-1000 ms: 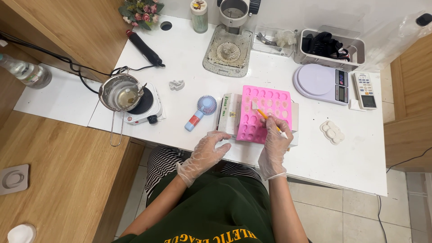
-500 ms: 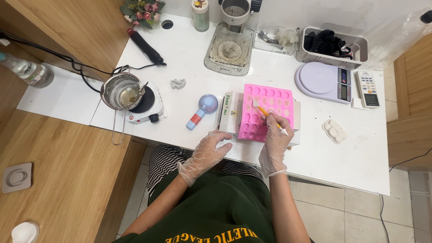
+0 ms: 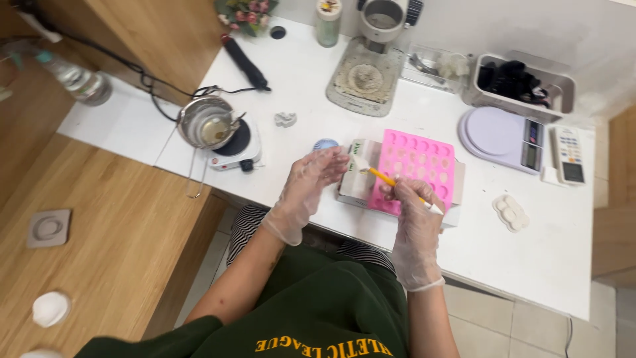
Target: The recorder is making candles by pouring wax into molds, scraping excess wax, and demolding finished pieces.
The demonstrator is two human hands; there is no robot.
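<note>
A pink silicone mould (image 3: 417,166) with several round cavities lies on a pale box (image 3: 356,189) on the white table (image 3: 570,252). My right hand (image 3: 414,215), in a clear glove, grips a thin yellow stick (image 3: 384,178) whose tip points left over the mould's near left corner. My left hand (image 3: 311,182), gloved too, hovers with fingers spread just left of the box and holds nothing. A small blue round thing (image 3: 324,143) peeks out behind my left fingers.
A small pot (image 3: 207,124) sits on a hotplate (image 3: 235,149) at the left. A purple kitchen scale (image 3: 507,136), a calculator (image 3: 568,156), a grey bin with dark items (image 3: 523,83), a white cast piece (image 3: 510,212) and a mixer base (image 3: 364,76) stand around.
My left hand rose from the table edge and now hovers beside the box. My right hand swung the yellow stick's tip leftward toward the mould's left edge.
</note>
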